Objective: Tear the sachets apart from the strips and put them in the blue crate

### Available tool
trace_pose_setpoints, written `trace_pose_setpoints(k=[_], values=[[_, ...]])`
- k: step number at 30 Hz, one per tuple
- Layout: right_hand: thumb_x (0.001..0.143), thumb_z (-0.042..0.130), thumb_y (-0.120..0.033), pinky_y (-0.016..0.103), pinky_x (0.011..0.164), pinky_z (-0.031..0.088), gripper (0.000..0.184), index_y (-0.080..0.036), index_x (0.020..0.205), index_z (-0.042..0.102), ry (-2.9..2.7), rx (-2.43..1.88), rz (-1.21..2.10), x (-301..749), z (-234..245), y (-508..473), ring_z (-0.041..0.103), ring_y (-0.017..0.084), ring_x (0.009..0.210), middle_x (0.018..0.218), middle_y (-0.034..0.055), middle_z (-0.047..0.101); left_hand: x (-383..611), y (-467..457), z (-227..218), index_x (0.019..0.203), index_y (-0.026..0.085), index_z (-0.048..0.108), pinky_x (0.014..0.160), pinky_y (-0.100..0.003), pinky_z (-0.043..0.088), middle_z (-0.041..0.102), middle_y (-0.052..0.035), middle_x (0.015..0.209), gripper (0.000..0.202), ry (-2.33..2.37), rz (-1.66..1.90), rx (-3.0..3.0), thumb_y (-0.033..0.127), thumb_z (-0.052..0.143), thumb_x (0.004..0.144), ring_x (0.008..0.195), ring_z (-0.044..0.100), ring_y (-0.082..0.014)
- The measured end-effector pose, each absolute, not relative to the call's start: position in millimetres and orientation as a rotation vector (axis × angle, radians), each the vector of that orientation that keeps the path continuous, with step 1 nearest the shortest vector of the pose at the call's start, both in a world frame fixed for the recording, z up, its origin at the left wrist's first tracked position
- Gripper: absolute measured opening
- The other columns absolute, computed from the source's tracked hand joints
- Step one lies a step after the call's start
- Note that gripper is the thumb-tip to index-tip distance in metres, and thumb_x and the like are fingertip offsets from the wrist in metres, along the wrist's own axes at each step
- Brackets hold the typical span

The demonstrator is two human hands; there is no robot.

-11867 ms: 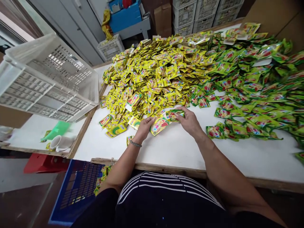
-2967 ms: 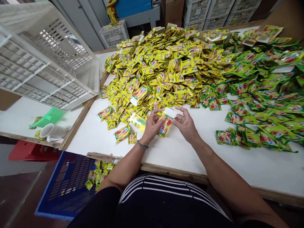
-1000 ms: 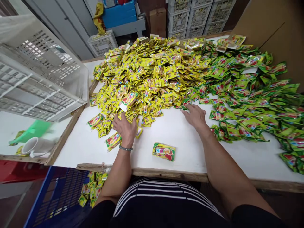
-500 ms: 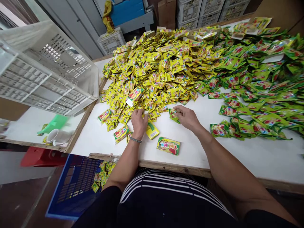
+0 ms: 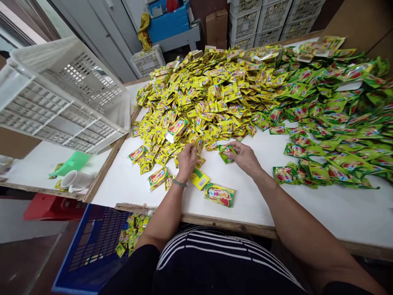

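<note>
My left hand (image 5: 186, 160) reaches into the near edge of the yellow sachet pile (image 5: 208, 94), its fingers pinched on a small yellow sachet (image 5: 195, 144). My right hand (image 5: 246, 157) is closed on a few green sachets (image 5: 226, 152) just above the white table (image 5: 245, 196). A finished green and yellow pack (image 5: 219, 194) lies near the table's front edge. A yellow card (image 5: 199, 179) lies beside it, under my left wrist. The green sachet pile (image 5: 334, 110) spreads to the right.
A white plastic crate (image 5: 61, 98) stands tilted at the left, above a green scoop (image 5: 72, 163) and a white cup (image 5: 73, 180). A blue crate (image 5: 92, 246) with a few packs sits below the table's left corner. Stacked white crates (image 5: 270, 18) stand behind.
The finished pack was laid down at the front edge. Both hands went out to the piles and came back toward the middle, the right with green sachets, the left now picking at yellow ones.
</note>
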State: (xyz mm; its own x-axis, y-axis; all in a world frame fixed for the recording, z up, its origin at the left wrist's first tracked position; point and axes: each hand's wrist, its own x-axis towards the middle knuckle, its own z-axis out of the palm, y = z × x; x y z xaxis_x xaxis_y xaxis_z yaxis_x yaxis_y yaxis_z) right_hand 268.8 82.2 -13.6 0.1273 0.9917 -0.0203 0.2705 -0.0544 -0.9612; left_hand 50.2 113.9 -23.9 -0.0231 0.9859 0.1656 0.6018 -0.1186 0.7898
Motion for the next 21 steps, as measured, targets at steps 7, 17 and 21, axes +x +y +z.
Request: trace_pose_setpoints(k=[7,17,21], values=[[0.057,0.081,-0.054,0.031,0.065,0.053,0.051,-0.022,0.087,0.056,-1.034,-1.329,1.054,256,6,74,0.063,0.017,0.067,0.070,-0.0019,0.064,61,103,-22,0.088,0.017,0.059,0.063,-0.025,0.055,0.065,0.0027,0.068,0.047,1.001,1.065,1.011,0.052,0.079,0.064,0.058,0.063,-0.0114],[0.052,0.081,-0.056,0.034,0.064,0.053,0.051,-0.021,0.078,0.055,-0.922,-1.414,1.077,235,-1,70,0.061,0.018,0.066,0.073,0.0015,0.064,72,93,-17,0.086,0.016,0.063,0.063,-0.023,0.052,0.066,0.0014,0.078,0.044,0.859,0.987,0.938,0.048,0.081,0.062,0.061,0.059,-0.0085],[0.057,0.077,-0.061,0.032,0.062,0.052,0.049,-0.021,0.074,0.053,-1.015,-1.505,0.999,229,-6,68,0.059,0.018,0.066,0.070,0.0016,0.061,76,91,-17,0.087,0.016,0.061,0.067,-0.023,0.051,0.067,0.0015,0.079,0.047,0.849,1.021,0.988,0.036,0.088,0.055,0.066,0.061,-0.0095]])
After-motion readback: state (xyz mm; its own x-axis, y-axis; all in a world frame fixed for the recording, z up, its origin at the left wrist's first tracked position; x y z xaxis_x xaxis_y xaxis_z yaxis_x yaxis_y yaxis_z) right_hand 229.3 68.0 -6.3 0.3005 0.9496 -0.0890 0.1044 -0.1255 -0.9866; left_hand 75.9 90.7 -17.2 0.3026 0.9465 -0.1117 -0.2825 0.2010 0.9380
